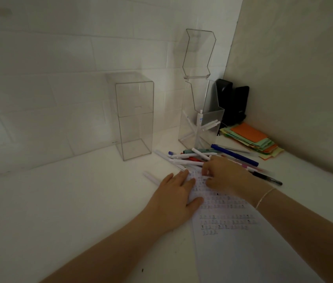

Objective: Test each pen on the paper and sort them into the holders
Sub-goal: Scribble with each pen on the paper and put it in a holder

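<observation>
Left hand (176, 193) lies flat, fingers straight and slightly spread, pressing the left edge of the paper (243, 242) onto the table (59, 211). Right hand (225, 176), just right of the left hand, rests on the top of the paper with fingers curled; whether they pinch a pen cannot be told, as the fingertips are blurred. A thin bracelet (264, 198) circles the right wrist. The paper carries about seven rows of small test marks below the hands; none can be read as letters, and no brand or label is legible anywhere. Just beyond the right hand lies the pen pile (194, 158), roughly a dozen loose pens, mostly white, with one long blue pen (235, 155) and one black pen (267, 178) to its right. One white pen (151, 177) lies apart, just left of the left hand. Two clear holders stand beyond the hands: the left holder (135, 119), beyond the left hand, and the right holder (200, 127), beyond the pile, holding about four white pens. A third clear stand (199, 54) rises behind the right holder. Far right of the hands sit one stack of coloured notes (251, 137) and two black objects (233, 103) in the corner.
</observation>
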